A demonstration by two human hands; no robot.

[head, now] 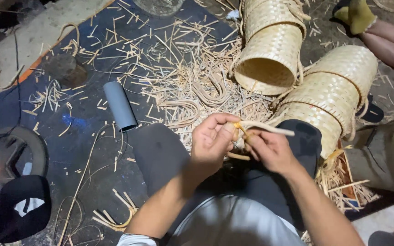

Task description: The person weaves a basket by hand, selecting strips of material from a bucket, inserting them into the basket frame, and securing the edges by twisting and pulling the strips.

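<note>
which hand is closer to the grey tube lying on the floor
Left. The left hand sits just right of the grey tube, across the dark-clothed knee. The right hand is farther right still, pinching the bamboo strip.

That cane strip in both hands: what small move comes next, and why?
Probably the right hand draws the cane strip tighter. The left hand already pinches its bent end, and the free end sticks out loose to the right.
</note>
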